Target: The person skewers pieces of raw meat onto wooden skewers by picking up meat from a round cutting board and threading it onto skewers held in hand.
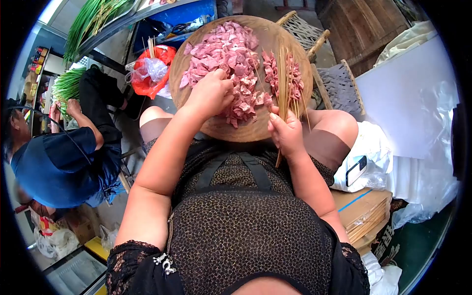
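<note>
On my lap rests a round wooden board (212,129) with a heap of cut raw meat pieces (223,46). My left hand (210,96) is closed with curled fingers against the heap's near side; whatever its fingertips pinch is hidden. A bundle of thin bamboo skewers (283,64) is gripped in my right hand (286,130), pointing away across the board's right side. One meat piece (268,100) sits just above my right thumb, apparently on a skewer. Threaded meat skewers (296,78) lie beside and under the bundle.
Left, a seated person in dark clothes (59,157) handles green stalks (70,83). A red plastic bag (150,81) stands left of the board. Woven stools (339,86) are beyond it to the right. A phone (356,171) lies on white plastic above a cardboard box (356,204).
</note>
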Tool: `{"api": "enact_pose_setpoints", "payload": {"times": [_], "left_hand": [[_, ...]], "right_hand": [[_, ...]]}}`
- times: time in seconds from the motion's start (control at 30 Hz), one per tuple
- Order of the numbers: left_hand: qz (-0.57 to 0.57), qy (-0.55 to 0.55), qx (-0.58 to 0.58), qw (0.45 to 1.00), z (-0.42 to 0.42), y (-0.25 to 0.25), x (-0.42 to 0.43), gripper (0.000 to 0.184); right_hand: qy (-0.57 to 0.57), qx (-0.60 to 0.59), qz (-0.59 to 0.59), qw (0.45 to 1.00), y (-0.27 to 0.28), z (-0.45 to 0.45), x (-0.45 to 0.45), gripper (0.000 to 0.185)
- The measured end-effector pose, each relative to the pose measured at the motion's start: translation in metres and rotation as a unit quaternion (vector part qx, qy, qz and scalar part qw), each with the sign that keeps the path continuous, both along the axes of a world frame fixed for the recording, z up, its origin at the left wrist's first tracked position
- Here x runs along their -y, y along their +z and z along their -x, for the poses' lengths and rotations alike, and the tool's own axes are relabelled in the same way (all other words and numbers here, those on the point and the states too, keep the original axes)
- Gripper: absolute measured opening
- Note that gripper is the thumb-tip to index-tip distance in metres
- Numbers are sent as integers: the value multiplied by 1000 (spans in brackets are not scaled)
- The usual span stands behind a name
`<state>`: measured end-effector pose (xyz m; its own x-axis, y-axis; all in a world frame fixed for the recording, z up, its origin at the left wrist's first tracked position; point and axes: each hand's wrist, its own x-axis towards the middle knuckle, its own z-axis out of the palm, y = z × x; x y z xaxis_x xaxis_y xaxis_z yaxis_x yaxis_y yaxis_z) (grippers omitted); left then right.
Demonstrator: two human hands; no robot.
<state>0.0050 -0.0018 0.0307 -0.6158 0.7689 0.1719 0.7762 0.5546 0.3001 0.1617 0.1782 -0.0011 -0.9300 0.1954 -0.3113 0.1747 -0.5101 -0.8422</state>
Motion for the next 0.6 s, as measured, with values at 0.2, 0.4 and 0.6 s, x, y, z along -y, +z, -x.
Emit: {"api": "enact_pose_setpoints", "payload": {"times": [0.2, 0.4, 0.6], "left_hand": [[-127, 52, 143, 980, 8, -8, 4, 7], [-485, 157, 557, 656, 24, -13, 4, 20], [-598, 100, 620, 497, 9, -13, -5, 36]], "right_hand": [[31, 12, -10, 999, -1, 0, 1, 18], [78, 17, -10, 997, 8, -2, 7, 18], [109, 52, -26, 992, 10, -3, 9, 18]]}}
